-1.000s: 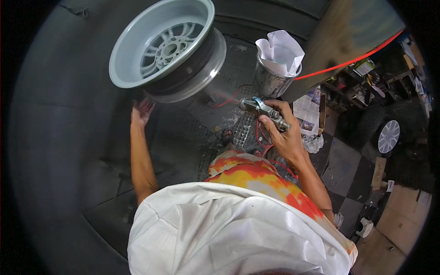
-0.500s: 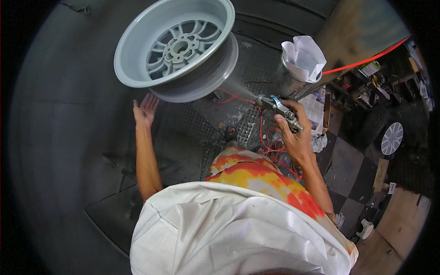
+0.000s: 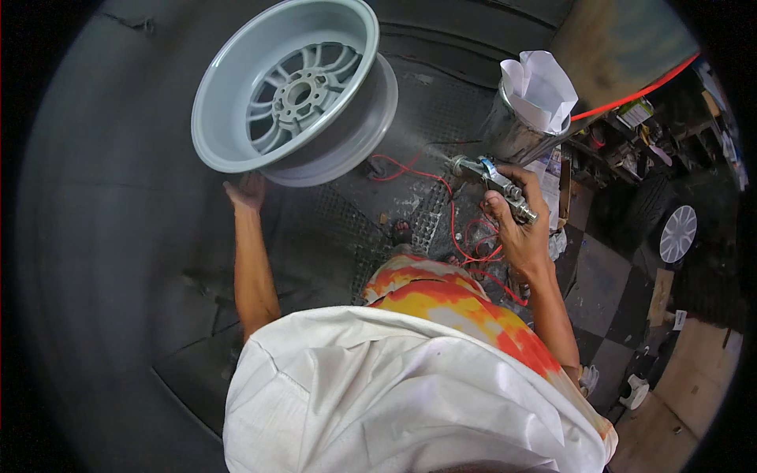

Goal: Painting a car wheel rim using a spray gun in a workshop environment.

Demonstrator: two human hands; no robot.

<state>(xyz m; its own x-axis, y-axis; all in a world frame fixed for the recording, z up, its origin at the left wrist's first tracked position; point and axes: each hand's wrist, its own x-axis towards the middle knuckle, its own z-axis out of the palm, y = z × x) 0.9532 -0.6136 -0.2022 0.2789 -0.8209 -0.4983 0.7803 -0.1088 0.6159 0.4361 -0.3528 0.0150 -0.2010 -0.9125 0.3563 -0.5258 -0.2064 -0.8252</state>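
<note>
A pale grey car wheel rim (image 3: 207, 130) is raised at the upper left, tilted so its spokes and hub show. What holds it up cannot be seen. My left hand (image 3: 247, 191) is at its lower edge, palm up with thumb apart. The fingertips are partly hidden by the rim, and I cannot tell if they touch it. My right hand (image 3: 527, 229) grips a metal spray gun (image 3: 487, 175) with its nozzle toward the wheel rim. A faint mist hangs in front of the nozzle.
A metal bin (image 3: 516, 134) lined with white paper (image 3: 544, 91) stands just beyond the spray gun. A red hose (image 3: 452, 217) loops across the floor by my feet. At the right are cluttered shelves (image 3: 631, 154), a tyre (image 3: 650, 201) and a silver wheel cover (image 3: 677, 234).
The wheel rim has shifted a little left and its tilt has changed. My right hand has moved slightly right with the spray gun. The mist looks fainter, and the rim covers more left fingers.
</note>
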